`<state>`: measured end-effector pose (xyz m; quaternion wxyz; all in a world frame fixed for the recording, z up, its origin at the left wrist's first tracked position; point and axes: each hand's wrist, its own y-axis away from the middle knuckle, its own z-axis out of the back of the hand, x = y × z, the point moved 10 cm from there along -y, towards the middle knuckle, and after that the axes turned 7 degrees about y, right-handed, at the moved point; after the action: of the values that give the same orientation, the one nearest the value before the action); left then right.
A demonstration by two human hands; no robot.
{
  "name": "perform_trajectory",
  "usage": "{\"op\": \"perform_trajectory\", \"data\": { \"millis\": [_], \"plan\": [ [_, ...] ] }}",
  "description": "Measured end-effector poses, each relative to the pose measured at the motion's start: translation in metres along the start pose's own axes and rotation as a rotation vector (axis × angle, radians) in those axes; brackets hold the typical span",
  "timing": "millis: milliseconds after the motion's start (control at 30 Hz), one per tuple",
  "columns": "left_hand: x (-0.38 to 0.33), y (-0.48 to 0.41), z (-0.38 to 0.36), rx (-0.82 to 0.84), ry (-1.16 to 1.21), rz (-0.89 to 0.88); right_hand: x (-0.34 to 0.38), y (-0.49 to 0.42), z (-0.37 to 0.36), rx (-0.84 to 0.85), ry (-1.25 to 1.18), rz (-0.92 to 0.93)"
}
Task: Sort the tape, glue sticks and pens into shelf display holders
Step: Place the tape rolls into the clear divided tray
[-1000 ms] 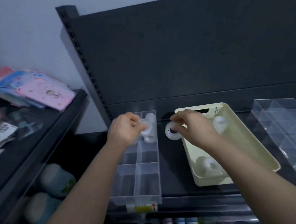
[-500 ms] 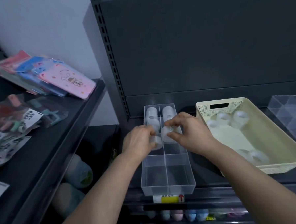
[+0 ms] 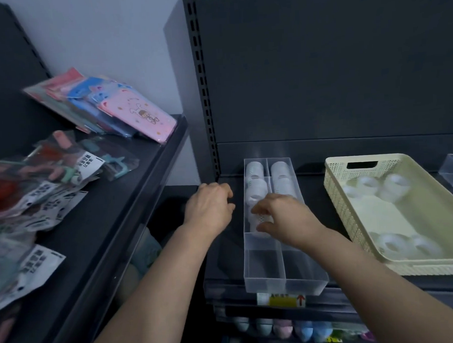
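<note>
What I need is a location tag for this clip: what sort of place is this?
Likely a stationery shop: dark slotted shelving upright, packaged goods on the neighbouring shelf, and a shelf-edge label under the clear divided holder of tape rolls.

Clear divided holder (image 3: pixel 264 270), tape rolls (image 3: pixel 255 169) inside

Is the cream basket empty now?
No, tape rolls lie at both the far and near ends of the cream basket.

We're seeing dim, bluish light, soft focus throughout, and the packets (image 3: pixel 22 208) at left smeared by blur.
</note>
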<state>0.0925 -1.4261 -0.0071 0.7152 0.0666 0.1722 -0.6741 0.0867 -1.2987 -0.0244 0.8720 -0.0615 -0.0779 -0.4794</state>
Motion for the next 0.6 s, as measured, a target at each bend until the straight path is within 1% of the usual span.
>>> {"op": "perform_trajectory", "data": {
  "millis": [67, 133, 233, 300, 433, 533, 600],
  "plan": [
    [-0.001, 0.000, 0.005, -0.023, 0.008, -0.007, -0.003, -0.001, -0.005, 0.029, -0.007, -0.018],
    [-0.003, -0.002, 0.011, -0.042, 0.022, -0.010, -0.005, -0.001, -0.002, 0.020, -0.022, -0.008],
    [-0.017, -0.007, 0.016, -0.049, 0.054, -0.032, -0.014, 0.004, 0.017, -0.049, -0.055, -0.015],
    [-0.035, -0.011, 0.015, -0.038, 0.072, -0.068, -0.030, 0.010, 0.033, -0.098, 0.008, -0.038],
    [-0.083, -0.021, 0.005, -0.011, 0.099, -0.147, -0.080, 0.033, 0.061, -0.164, 0.197, -0.102],
    [-0.132, -0.023, -0.010, 0.034, 0.163, -0.210, -0.137, 0.064, 0.075, -0.145, 0.266, -0.223],
    [-0.166, -0.022, -0.022, 0.079, 0.187, -0.267, -0.173, 0.087, 0.079, -0.129, 0.270, -0.299]
  ]
}}
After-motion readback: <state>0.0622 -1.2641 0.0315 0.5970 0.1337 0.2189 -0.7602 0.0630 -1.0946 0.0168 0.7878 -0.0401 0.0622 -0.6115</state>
